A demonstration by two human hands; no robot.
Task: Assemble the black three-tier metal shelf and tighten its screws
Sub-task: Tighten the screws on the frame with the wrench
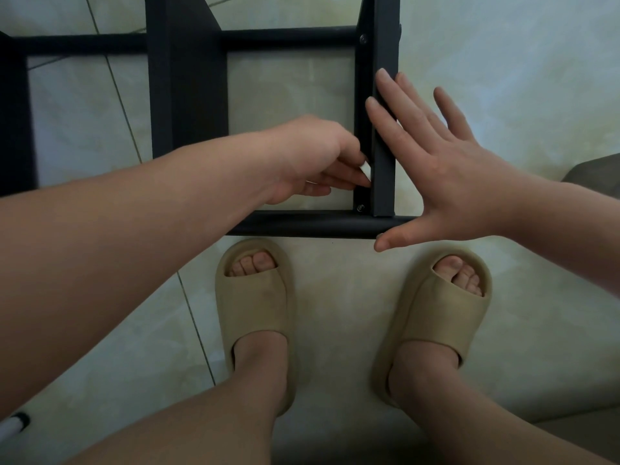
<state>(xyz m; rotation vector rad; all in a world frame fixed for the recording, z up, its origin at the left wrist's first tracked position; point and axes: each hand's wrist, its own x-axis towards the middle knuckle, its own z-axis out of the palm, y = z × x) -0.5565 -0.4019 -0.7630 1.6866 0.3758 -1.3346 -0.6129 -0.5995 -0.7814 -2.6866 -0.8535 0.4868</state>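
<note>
Two risks: left hand (312, 161) could fumble its pinched white piece (365, 169) (tool?); flat, open right hand (446, 176) could let the shelf (188, 95) shift.

no readable text, labels, brands, numbers or signs anywhere

1. A pale, glossy tiled floor (503, 62) is seen across the whole frame, crossed by thin dark grout lines (119, 95) on the left side.
2. A black metal shelf frame (188, 95) is set on it across the upper half.
3. A beige left slipper (258, 313) and right slipper (443, 317), worn on bare feet, are planted at lower centre, just below the frame's nearest rail.
4. A small white-and-black object (13, 426) is cut off at the lower left edge.
</note>
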